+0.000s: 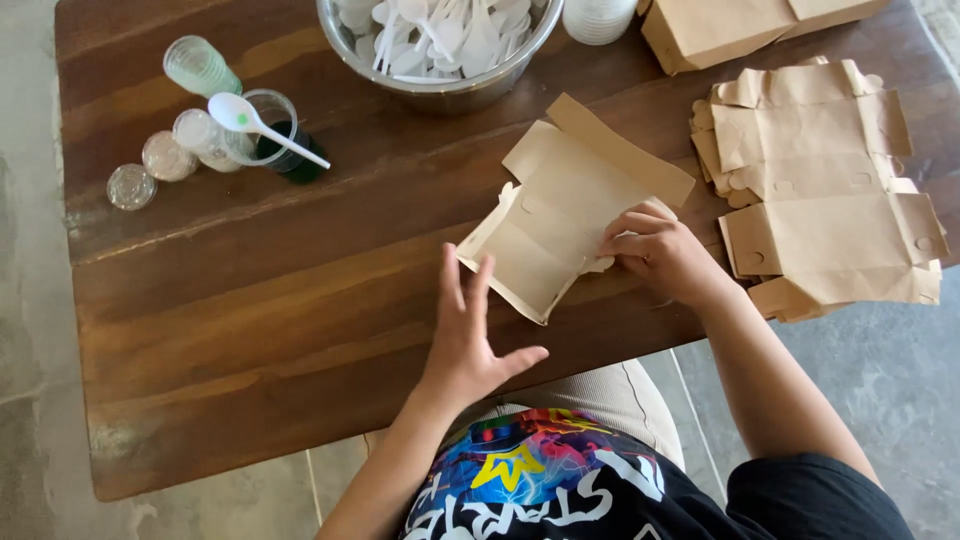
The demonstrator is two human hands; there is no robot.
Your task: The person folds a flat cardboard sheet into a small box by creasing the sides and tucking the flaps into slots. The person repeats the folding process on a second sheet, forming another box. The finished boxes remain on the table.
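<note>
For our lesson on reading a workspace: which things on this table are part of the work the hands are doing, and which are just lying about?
In use:
- flat brown box blank, pressed by the right hand
- left hand, fingertips at the blank's near edge
- stack of unfolded blanks
- folded boxes

Lying about:
- metal bowl of white spoons
- small plastic cups
- cup of green liquid with a spoon across it

Food-packing corner of a small eatery as I judge it, my worn wooden table [250, 300] on bare concrete floor [30, 300], steel bowl [440, 90] of white plastic spoons top centre, flat brown carton blanks [820, 180] stacked right, small lidded cups [165, 155] upper left
</note>
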